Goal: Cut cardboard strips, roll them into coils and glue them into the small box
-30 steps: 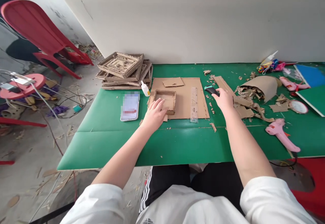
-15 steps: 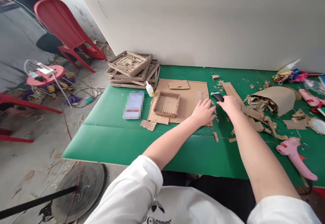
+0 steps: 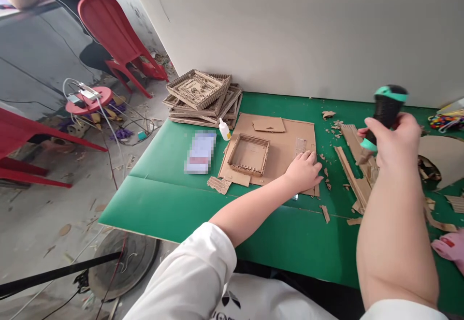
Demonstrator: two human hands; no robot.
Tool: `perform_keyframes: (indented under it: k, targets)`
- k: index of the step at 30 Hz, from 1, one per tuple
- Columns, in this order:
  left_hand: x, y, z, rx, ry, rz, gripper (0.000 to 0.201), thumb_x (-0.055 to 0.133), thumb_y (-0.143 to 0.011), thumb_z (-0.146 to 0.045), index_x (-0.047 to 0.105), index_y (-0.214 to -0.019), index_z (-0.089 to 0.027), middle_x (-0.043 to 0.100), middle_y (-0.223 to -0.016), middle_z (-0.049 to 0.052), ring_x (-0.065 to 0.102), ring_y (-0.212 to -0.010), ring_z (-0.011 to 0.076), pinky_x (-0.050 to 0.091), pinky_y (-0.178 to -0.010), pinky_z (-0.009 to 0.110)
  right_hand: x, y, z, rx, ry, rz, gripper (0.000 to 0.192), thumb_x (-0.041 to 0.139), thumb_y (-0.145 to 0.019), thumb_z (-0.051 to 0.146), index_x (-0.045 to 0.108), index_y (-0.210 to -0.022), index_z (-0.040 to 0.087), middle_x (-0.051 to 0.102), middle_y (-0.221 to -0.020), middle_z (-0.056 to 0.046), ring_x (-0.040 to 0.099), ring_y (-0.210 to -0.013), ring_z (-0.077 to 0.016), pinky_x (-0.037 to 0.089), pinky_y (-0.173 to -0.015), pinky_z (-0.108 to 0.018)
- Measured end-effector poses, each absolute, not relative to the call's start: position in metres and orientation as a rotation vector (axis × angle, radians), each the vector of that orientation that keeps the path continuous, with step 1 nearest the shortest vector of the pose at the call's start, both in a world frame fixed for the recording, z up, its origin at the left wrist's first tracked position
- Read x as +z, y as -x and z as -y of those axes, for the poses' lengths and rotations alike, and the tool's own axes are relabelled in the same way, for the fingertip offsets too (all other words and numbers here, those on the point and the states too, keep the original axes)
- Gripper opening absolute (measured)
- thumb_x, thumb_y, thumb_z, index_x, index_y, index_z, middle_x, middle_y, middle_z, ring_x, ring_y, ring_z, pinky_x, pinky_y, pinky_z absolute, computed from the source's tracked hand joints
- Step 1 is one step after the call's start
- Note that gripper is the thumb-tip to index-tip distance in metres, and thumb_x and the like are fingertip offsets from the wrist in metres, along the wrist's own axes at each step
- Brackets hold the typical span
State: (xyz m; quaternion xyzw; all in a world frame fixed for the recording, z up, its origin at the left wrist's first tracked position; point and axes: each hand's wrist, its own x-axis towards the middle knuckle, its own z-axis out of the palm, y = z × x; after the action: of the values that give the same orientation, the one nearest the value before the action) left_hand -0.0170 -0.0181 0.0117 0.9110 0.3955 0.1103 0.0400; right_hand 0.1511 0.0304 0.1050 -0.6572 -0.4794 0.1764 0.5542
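Observation:
My left hand lies flat on a clear plastic ruler at the right edge of a brown cardboard sheet on the green table. A shallow cardboard tray sits on that sheet to the left of the hand. My right hand is raised above the table and grips a black and teal utility knife. Long cardboard strips lie between the two hands.
A stack of woven cardboard trays stands at the table's back left, with a small glue bottle and a phone near it. Cardboard scraps and a pink glue gun lie to the right. Red chairs stand on the littered floor at left.
My left hand moved from the cardboard tray rightward onto the ruler. My right hand picked the knife up off the table and raised it. The view swung to the left.

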Motion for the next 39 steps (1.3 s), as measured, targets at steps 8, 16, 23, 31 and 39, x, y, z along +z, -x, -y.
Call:
perform_keyframes:
  k: [8,16,23,31,39]
  targets:
    - [0.006,0.020,0.016,0.465,-2.830,-1.170,0.042,0.050,-0.086,-0.048,0.062,-0.109,-0.014,0.052,-0.131,0.019,0.048,-0.124,0.0317,0.042,-0.098,0.041,0.103,-0.127,-0.059,0.641,1.051,0.844,0.043,0.059,-0.063,0.015,0.045,-0.103,0.021,0.048,-0.056,0.012,0.045,-0.040,-0.0044,0.048,-0.047,-0.019]
    - [0.000,0.015,0.012,0.535,-2.769,-1.205,0.047,0.052,-0.086,-0.044,0.056,-0.116,-0.008,0.054,-0.130,0.019,0.050,-0.121,0.0298,0.043,-0.097,0.039,0.080,-0.128,-0.073,1.094,0.923,0.538,0.023,0.050,-0.067,0.016,0.041,-0.085,0.025,0.045,-0.057,0.011,0.056,-0.055,-0.0072,0.057,-0.066,-0.028]
    - [0.000,0.014,0.013,0.493,-2.779,-1.237,0.045,0.051,-0.086,-0.041,0.055,-0.116,-0.008,0.050,-0.135,0.020,0.048,-0.124,0.0310,0.042,-0.098,0.039,0.043,-0.121,-0.090,0.911,0.982,0.533,0.031,0.061,-0.073,0.023,0.033,-0.088,0.026,0.055,-0.058,0.013,0.058,-0.047,-0.0072,0.056,-0.059,-0.025]
    - [-0.001,0.014,0.014,0.514,-2.776,-1.247,0.051,0.050,-0.086,-0.040,0.050,-0.125,-0.007,0.051,-0.134,0.018,0.047,-0.123,0.0300,0.040,-0.100,0.040,0.021,-0.113,-0.095,0.787,1.000,0.399,0.023,0.059,-0.073,0.021,0.037,-0.075,0.023,0.040,-0.041,0.016,0.041,-0.034,-0.0038,0.051,-0.047,-0.020]
    - [0.000,0.013,0.014,0.489,-2.770,-1.256,0.051,0.051,-0.085,-0.040,0.051,-0.125,-0.007,0.050,-0.136,0.017,0.047,-0.123,0.0297,0.040,-0.101,0.040,0.029,-0.103,-0.087,0.718,0.962,0.331,0.020,0.053,-0.070,0.016,0.034,-0.069,0.023,0.038,-0.040,0.016,0.036,-0.033,-0.0028,0.049,-0.047,-0.020]
